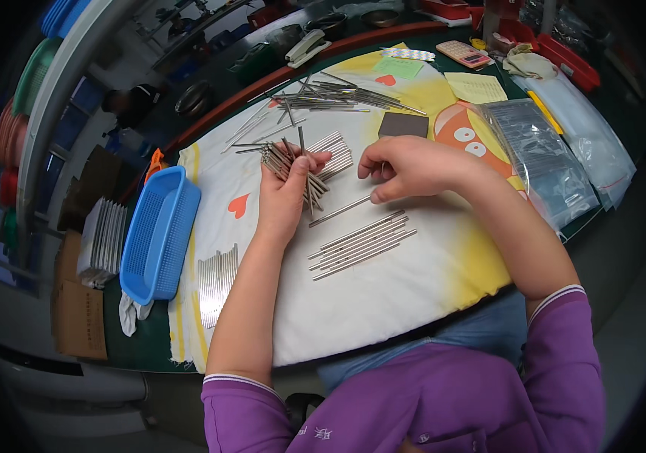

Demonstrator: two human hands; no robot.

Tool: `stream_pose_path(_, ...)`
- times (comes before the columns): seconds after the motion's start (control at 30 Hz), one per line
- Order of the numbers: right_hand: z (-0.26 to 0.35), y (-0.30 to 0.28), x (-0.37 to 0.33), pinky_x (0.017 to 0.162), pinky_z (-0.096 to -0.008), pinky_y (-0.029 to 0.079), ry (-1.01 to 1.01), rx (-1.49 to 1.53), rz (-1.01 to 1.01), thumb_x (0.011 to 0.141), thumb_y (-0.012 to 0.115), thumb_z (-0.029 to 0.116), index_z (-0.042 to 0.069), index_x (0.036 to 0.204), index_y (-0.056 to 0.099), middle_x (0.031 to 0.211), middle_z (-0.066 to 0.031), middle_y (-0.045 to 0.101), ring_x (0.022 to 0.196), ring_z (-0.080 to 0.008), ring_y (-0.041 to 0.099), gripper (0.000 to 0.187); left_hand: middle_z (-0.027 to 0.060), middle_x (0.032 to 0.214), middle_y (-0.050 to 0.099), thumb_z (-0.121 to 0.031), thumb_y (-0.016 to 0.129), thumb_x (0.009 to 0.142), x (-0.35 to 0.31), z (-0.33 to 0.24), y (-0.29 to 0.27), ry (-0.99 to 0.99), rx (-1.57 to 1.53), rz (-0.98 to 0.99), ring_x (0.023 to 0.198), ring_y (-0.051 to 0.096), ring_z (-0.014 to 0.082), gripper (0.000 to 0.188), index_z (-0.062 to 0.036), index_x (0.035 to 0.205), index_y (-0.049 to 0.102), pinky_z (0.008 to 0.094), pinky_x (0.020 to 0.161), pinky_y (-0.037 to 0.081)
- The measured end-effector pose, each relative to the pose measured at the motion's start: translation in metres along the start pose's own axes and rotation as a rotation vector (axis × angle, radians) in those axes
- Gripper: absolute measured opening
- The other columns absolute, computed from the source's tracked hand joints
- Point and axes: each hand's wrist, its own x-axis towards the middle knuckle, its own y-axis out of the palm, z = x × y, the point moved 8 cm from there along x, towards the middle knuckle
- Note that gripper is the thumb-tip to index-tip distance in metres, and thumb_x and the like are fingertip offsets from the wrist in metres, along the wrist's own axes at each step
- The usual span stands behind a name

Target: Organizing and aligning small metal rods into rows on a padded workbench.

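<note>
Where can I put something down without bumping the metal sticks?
The white cloth is bare between the lower row of rods and its near edge, right of the left forearm. Another patch lies between that row and the right forearm. It's crowded by the far rod pile and around the left grip with its rod bundle.

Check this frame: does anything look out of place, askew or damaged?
The far pile of metal rods lies crisscrossed, which looks untidy against the nearly parallel row of rods closer to the person. I see no clear damage.
</note>
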Motion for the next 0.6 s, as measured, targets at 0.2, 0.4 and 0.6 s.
stream_pose_path(0.2,-0.010,0.007,-0.010,0.076,-0.0302,0.046,0.027,-0.096,0.121,0.070,0.067,0.018,0.006,0.098,0.059,0.092,-0.0082,0.056,0.086,-0.0199,0.055,0.031,0.0068,0.091,0.056,-0.011,0.047,0.091,0.001,-0.001,-0.005,-0.035,-0.016,-0.068,0.092,0.058,0.0168,0.020,0.0001,0.107,0.042,0.0273,0.082,0.046)
stream_pose_path(0.4,-0.011,0.009,-0.004,0.078,-0.0321,0.045,0.006,-0.110,-0.007,0.072,0.065,0.016,0.005,0.091,0.061,0.092,-0.0100,0.056,0.088,-0.0237,0.056,0.022,0.0079,0.089,0.062,-0.012,0.048,0.091,-0.001,0.000,-0.005,-0.041,-0.006,-0.052,0.082,0.054,0.0126,0.015,-0.0023,0.102,0.045,0.0252,0.078,0.044)
stream_pose_path(0.6,-0.002,0.020,0.003,0.077,-0.0349,0.044,-0.052,-0.242,-0.032,0.076,0.061,0.017,0.004,0.084,0.059,0.087,-0.0100,0.054,0.087,-0.0258,0.054,0.015,0.0067,0.089,0.063,-0.014,0.049,0.091,-0.004,-0.002,0.005,-0.043,0.129,0.054,0.082,0.053,0.0115,0.013,-0.0033,0.098,0.047,0.0256,0.078,0.043)
